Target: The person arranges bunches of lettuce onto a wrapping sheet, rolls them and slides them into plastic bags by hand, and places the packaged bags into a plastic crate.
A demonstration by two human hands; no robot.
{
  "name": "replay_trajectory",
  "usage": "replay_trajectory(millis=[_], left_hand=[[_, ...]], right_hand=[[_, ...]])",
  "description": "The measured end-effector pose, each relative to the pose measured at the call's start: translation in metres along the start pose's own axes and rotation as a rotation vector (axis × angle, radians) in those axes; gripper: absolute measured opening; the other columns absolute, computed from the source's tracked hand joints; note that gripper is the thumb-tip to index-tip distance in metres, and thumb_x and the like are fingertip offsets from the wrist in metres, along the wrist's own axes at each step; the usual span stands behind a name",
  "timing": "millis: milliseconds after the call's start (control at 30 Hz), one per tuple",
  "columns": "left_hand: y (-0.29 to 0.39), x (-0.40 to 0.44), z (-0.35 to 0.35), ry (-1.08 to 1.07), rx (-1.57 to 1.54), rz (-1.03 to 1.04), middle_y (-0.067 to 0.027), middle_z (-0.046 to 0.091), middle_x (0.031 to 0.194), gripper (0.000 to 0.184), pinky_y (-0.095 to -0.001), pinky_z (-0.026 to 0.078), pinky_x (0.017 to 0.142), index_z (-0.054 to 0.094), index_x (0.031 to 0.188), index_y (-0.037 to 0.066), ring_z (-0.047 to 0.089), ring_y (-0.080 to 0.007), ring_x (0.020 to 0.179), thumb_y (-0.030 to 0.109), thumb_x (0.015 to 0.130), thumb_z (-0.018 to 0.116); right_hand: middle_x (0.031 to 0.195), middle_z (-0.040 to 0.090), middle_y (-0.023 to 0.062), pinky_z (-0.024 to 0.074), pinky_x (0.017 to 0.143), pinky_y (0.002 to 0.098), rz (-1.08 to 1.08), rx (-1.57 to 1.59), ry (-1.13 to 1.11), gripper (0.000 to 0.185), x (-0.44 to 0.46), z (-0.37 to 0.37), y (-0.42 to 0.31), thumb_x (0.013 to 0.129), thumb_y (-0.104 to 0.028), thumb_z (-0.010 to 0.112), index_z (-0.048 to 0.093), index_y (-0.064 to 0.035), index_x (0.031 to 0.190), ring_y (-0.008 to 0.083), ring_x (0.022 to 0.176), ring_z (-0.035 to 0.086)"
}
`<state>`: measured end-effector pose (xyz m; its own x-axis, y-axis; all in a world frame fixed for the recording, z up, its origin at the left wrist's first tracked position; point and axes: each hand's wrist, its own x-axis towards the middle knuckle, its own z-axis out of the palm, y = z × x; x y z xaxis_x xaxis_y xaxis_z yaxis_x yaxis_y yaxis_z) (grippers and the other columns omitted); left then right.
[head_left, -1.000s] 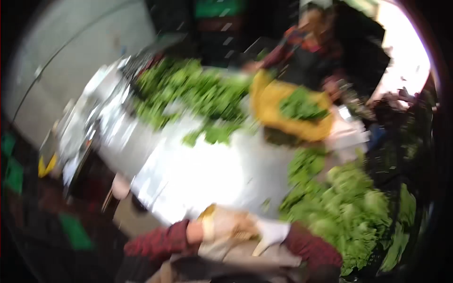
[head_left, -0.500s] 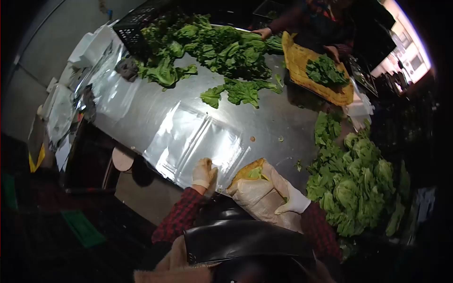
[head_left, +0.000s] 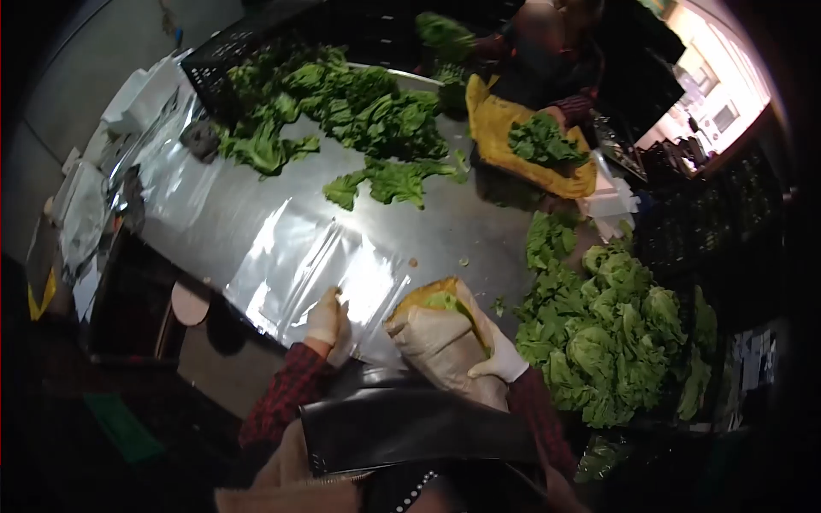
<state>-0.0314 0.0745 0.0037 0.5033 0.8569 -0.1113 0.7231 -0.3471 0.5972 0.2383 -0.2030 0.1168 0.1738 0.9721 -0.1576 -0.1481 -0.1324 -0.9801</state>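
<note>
My left hand (head_left: 325,321), in a pale glove, has its fingers pressed together at the near edge of a stack of clear plastic bags (head_left: 295,256). A bit of clear film shows beside its wrist. My right hand (head_left: 502,359), also in a pale glove, grips the side of a pale bundle (head_left: 440,346) with a yellowish lining, held tilted against my front. Green leaves (head_left: 446,301) show in its open mouth; what lies deeper is hidden.
Heads of lettuce (head_left: 599,342) are heaped at the right. More leafy greens (head_left: 368,111) lie at the back of the metal table (head_left: 205,239), beside a black crate (head_left: 205,81). Across the table, a co-worker stands at a yellow-lined tray (head_left: 513,167) holding greens.
The view has shifted, so the table appears farther left. The co-worker has lifted a bunch of greens from the pile. My right hand keeps its grip on the bundle.
</note>
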Motion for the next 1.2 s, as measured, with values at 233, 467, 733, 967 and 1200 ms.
replay_trajectory(millis=[233,467,733,967,1200], left_hand=[[-0.001,-0.001,0.020,0.046,0.307,0.315,-0.0124,0.063,0.124,0.035,-0.0451,0.055,0.078,0.060,0.119,0.012,0.064,-0.0367,0.099,0.018,0.084,0.063],[0.015,-0.010,-0.012,-0.101,0.269,0.359,-0.0127,0.057,0.136,0.052,-0.0415,0.054,0.089,0.059,0.130,0.016,0.059,-0.0341,0.112,0.006,0.079,0.062],[0.038,-0.023,-0.040,-0.407,-0.287,0.418,-0.0141,0.046,0.149,0.058,-0.0344,0.045,0.105,0.049,0.145,0.011,0.052,-0.0346,0.127,0.020,0.090,0.065],[0.040,-0.018,-0.050,-0.390,-0.098,0.565,-0.0173,0.051,0.144,0.054,-0.0317,0.041,0.107,0.048,0.144,0.006,0.051,-0.0300,0.131,0.021,0.094,0.063],[0.002,0.003,-0.062,-0.307,0.353,0.752,-0.0185,0.054,0.140,0.051,-0.0463,0.045,0.104,0.060,0.133,0.012,0.054,-0.0393,0.123,0.012,0.082,0.070]], right_hand=[[0.155,0.034,0.0106,0.0204,0.120,0.0354,0.049,-0.012,-0.245,0.132,0.062,-0.004,-0.007,0.052,-0.028,0.098,0.020,0.0013,0.155,0.0220,0.143,0.030],[0.152,0.038,0.0123,0.0245,0.118,0.0339,0.140,-0.157,-0.327,0.128,0.087,-0.007,0.021,0.056,-0.029,0.097,0.022,0.0022,0.154,0.0221,0.141,0.034],[0.151,0.040,0.0137,0.0251,0.118,0.0348,0.147,-0.168,-0.295,0.128,0.076,0.006,0.008,0.055,-0.032,0.097,0.023,0.0028,0.154,0.0226,0.140,0.035],[0.152,0.038,0.0144,0.0228,0.119,0.0343,0.064,-0.263,-0.294,0.124,0.064,0.014,-0.004,0.058,-0.034,0.095,0.025,0.0021,0.153,0.0222,0.142,0.033],[0.146,0.046,0.0225,0.0316,0.114,0.0356,0.047,-0.338,-0.135,0.121,0.041,0.011,0.022,0.061,-0.043,0.092,0.028,0.0005,0.153,0.0293,0.137,0.043]])
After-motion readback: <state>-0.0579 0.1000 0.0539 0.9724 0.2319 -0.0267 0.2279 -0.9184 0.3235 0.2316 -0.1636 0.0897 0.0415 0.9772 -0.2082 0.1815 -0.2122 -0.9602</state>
